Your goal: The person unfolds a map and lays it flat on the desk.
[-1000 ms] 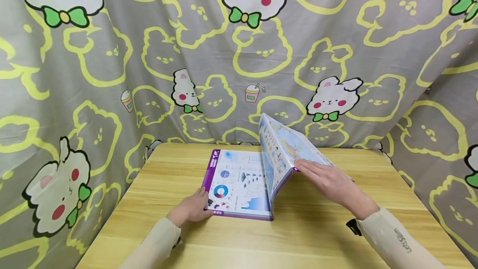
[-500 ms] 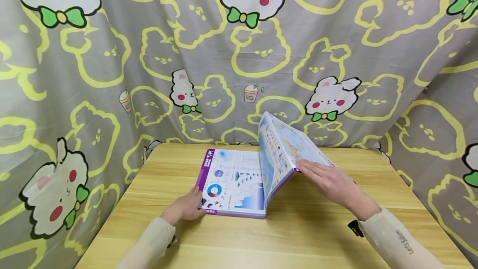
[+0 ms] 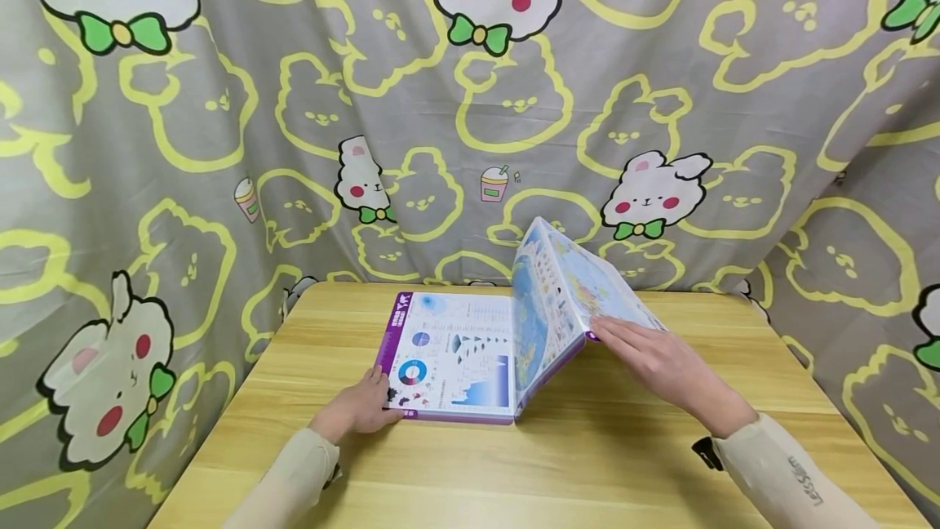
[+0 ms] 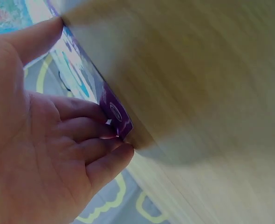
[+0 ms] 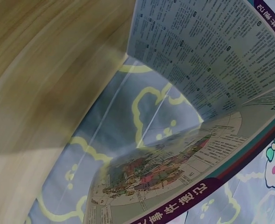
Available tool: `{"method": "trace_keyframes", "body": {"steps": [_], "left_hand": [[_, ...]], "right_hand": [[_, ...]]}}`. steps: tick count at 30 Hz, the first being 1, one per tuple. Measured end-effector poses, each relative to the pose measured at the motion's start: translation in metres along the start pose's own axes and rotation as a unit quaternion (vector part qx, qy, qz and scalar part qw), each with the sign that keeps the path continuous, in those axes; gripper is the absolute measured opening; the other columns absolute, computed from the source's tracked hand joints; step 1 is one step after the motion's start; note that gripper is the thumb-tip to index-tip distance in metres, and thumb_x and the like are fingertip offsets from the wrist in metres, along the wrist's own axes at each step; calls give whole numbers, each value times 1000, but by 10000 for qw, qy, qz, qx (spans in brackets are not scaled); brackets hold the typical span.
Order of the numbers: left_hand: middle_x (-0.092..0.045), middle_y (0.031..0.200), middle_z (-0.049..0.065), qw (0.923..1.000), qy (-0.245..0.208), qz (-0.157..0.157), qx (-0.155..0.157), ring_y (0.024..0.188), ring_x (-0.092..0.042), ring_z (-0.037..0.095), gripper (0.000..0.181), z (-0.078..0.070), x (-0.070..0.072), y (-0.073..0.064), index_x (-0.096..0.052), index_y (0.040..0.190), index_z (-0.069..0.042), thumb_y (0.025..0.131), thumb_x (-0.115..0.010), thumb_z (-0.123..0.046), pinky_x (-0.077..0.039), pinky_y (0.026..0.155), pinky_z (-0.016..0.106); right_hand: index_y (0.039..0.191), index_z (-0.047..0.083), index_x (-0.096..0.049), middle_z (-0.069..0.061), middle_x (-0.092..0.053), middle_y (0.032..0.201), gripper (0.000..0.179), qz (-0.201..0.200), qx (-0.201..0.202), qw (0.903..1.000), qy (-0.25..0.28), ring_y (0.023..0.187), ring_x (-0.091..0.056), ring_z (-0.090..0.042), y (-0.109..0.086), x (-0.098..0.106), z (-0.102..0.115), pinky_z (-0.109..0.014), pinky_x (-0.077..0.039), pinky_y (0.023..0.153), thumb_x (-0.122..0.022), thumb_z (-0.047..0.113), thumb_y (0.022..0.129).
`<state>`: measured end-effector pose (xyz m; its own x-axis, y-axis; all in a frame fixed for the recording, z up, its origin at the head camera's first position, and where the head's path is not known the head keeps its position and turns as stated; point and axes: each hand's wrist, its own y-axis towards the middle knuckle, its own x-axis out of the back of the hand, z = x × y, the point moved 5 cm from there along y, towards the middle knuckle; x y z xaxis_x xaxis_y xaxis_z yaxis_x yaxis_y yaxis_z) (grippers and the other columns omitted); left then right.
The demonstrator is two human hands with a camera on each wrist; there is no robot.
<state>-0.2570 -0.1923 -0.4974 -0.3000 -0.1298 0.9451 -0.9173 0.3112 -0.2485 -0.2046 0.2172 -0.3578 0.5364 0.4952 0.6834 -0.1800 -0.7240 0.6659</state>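
A purple-bordered folding map lies partly on the table, its left panel flat and showing charts. Its middle and right panels rise into a tent-like fold. My left hand holds the lower-left corner, thumb along the front edge and fingers at the left edge; in the left wrist view, the left hand spans that purple corner. My right hand holds the near edge of the raised fold, fingers on the world-map side, thumb hidden. The right wrist view shows the panels' printed undersides, with text and a coloured map.
The wooden table extends around the map. A grey curtain with yellow outlines and white cartoon animals hangs close behind the table's far edge and along both sides.
The flat panel has slid left together with my left hand. The raised fold has opened wider, showing more of its left-facing side. My right hand has shifted slightly right.
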Motion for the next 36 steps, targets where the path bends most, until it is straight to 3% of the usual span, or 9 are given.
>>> {"method": "trace_keyframes", "body": {"steps": [18,23,31,36], "left_hand": [[-21,147,34,9999,-89,-13,125,137,-21,44,82,17,4,-3,-31,137,18,89,-63,-41,-23,110,51],[-20,146,36,9998,-130,-4,119,137,-20,45,81,21,6,-5,-31,137,19,89,-63,-39,-22,110,51],[-20,146,37,9998,-195,-2,107,136,-20,46,81,28,5,-8,-31,136,19,89,-63,-38,-22,110,51],[-18,147,36,9997,-173,75,173,137,-19,45,81,31,5,-9,-29,137,19,90,-61,-39,-21,111,50]], "right_hand": [[122,-5,-60,-14,-61,124,43,20,-7,10000,-58,105,-61,-27,-10,5,-1,-41,-53,71,-25,14,105],[123,-5,-59,-15,-61,123,45,209,-147,9996,-96,105,-61,-27,-16,5,0,-40,-54,68,-22,13,106],[124,-3,-59,-13,-60,126,50,678,-443,9964,-244,108,-59,-24,-27,2,-1,-40,-53,75,-15,15,106],[122,-4,-60,-14,-61,123,49,614,-425,9969,-267,104,-61,-26,-33,1,-1,-41,-53,74,-17,15,106]]}}
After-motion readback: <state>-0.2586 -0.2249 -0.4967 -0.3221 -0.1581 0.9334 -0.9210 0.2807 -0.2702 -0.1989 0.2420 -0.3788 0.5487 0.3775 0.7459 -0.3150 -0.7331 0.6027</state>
